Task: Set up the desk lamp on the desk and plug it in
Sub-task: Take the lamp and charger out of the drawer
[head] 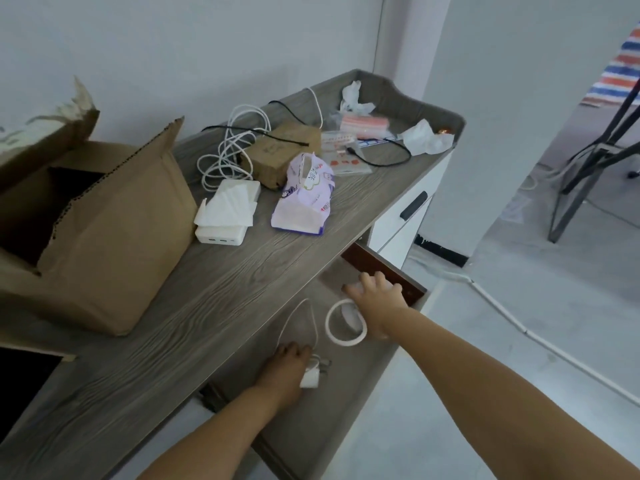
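Nearest the camera, left hand (289,363) curls fingers around white plug adapter (310,377) in open drawer (363,382), thin cord (313,320) trailing away. Beyond it, right hand (375,299), fingers spread, covers ring lamp (345,323). Desk (214,289) lies leftward, farther.

Grey woodgrain desk (221,306); brown cardboard box (114,244); white charger (310,377); lilac tissue pack (304,199).

An open cardboard box (104,237) stands left of a purple tissue pack (304,199) and folded tissues (227,206).
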